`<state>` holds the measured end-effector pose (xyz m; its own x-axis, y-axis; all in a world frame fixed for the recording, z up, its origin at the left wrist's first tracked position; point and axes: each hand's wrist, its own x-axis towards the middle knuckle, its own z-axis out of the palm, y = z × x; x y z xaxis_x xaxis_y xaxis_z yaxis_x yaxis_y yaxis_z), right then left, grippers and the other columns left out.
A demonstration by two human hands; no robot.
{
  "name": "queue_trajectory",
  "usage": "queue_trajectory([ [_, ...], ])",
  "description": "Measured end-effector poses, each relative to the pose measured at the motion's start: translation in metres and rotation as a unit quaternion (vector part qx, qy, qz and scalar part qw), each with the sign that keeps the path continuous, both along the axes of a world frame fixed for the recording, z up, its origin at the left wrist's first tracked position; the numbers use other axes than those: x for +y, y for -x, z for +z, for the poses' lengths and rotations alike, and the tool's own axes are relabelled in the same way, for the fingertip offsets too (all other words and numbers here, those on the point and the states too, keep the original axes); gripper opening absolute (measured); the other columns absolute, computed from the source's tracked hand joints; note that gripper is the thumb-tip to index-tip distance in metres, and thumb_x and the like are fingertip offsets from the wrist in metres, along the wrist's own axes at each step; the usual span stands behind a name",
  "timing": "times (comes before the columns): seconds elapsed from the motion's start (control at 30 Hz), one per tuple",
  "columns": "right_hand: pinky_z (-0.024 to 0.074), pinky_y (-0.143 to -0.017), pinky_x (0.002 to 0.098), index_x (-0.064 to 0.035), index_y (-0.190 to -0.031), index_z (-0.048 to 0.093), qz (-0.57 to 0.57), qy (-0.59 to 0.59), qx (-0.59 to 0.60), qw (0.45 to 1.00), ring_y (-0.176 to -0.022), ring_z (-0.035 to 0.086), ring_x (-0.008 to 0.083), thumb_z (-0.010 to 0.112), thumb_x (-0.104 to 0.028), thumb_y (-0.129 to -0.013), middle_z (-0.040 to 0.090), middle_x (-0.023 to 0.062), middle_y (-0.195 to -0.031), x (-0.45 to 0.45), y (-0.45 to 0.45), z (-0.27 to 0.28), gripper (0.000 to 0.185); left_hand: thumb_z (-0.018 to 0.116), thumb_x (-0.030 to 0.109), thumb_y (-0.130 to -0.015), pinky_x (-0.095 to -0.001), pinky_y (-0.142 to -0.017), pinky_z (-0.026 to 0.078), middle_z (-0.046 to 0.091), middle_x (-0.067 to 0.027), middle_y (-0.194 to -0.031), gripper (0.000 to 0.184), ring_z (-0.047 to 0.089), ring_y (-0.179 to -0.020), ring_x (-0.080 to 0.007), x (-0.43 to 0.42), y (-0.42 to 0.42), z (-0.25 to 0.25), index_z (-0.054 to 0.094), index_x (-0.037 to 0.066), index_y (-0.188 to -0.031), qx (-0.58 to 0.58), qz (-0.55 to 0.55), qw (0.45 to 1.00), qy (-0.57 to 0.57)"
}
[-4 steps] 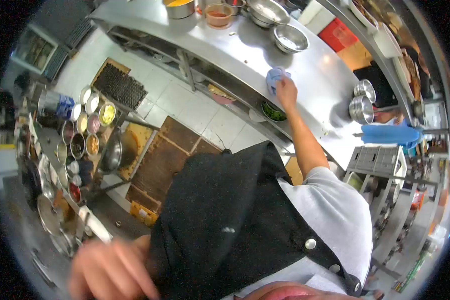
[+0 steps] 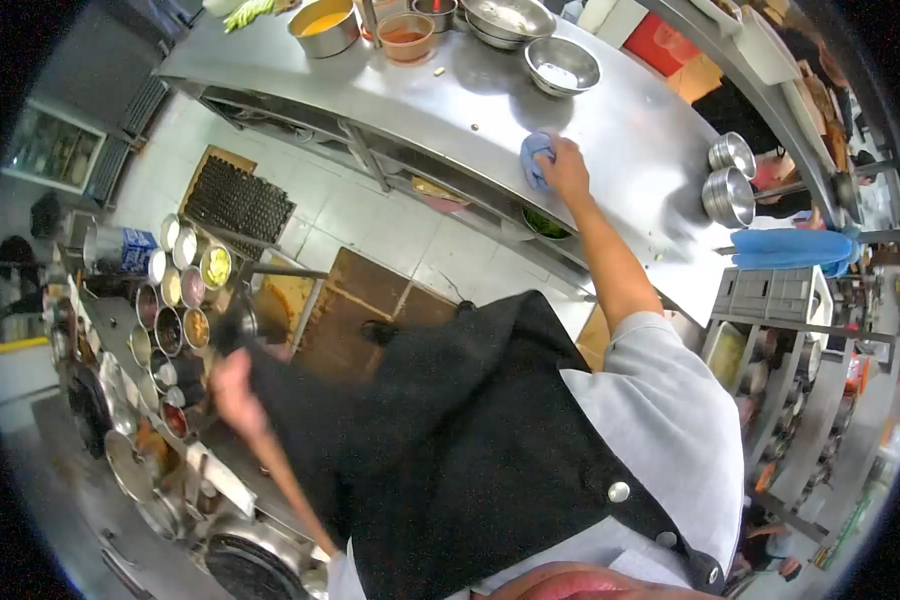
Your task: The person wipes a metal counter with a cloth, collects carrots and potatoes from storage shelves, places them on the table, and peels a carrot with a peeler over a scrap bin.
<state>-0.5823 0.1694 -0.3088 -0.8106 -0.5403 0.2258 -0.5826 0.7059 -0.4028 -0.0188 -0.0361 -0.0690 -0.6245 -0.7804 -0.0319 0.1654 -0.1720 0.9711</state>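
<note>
On my head feed, the blue cloth (image 2: 534,162) lies on the steel counter (image 2: 630,185), just above centre frame, gripped in the right hand (image 2: 569,168) and showing on that hand's left side. I see the left hand (image 2: 236,388) at centre left, well apart from the cloth, near the round tins (image 2: 168,330); it's blurred, so I can't tell whether it's open or closed.

Matt cloth rag (image 2: 534,163); glossy metal table (image 2: 640,165) (smooth, too).

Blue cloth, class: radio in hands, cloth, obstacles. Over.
Right hand gripping blue cloth on steel counter. Left hand blurred, hold unclear. Possible obstacles: small scrap, metal bowl beyond.
</note>
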Motion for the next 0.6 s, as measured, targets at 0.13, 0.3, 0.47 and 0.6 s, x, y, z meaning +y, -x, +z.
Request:
queue_trajectory([
  [0.13,0.0522,-0.090,0.0500,-0.0044,-0.106,0.073,-0.046,0.022,-0.015,0.999,-0.101,0.067,0.0394,0.061,-0.027,-0.095,0.070,0.0201,-0.111,0.012,0.062,-0.006,0.028,0.052,0.028,-0.104,-0.0488,-0.089,0.048,0.066,-0.0248,-0.111,0.037,0.063,-0.104,-0.0368,0.029,-0.134,-0.299,0.065,-0.004,-0.119,-0.606,-0.095,0.775,0.149],
  [0.3,0.0513,-0.072,0.0331,-0.0014,-0.105,0.069,-0.043,0.268,-0.073,0.960,-0.074,0.062,0.0178,0.068,-0.022,-0.097,0.067,0.0117,-0.080,0.029,0.053,0.143,0.022,0.051,0.034,-0.104,-0.0504,-0.088,0.049,0.065,-0.0285,-0.110,0.045,0.064,-0.105,-0.0408,0.112,-0.205,-0.361,0.063,-0.004,-0.124,-0.689,-0.279,0.669,0.006],
  [0.47,0.0466,-0.072,0.0236,-0.0024,-0.116,0.069,-0.045,0.238,-0.140,0.960,-0.080,0.058,0.0067,0.064,-0.025,-0.102,0.067,-0.0005,-0.089,0.034,0.083,0.216,0.027,0.053,0.036,-0.104,-0.0472,-0.085,0.052,0.068,-0.0218,-0.109,0.043,0.067,-0.100,-0.0351,0.035,-0.218,-0.397,0.063,0.001,-0.126,-0.718,-0.340,0.604,0.056],
  [0.6,0.0530,-0.083,0.0354,-0.0035,-0.125,0.068,-0.126,0.032,-0.102,0.986,-0.089,0.070,0.0240,0.065,-0.041,-0.098,0.075,0.0139,-0.100,0.079,0.130,0.157,0.046,0.055,0.038,-0.104,-0.0416,-0.077,0.054,0.068,-0.0121,-0.102,0.039,0.067,-0.091,-0.0257,-0.071,-0.161,-0.412,0.063,0.005,-0.123,-0.668,-0.200,0.714,-0.053],
])
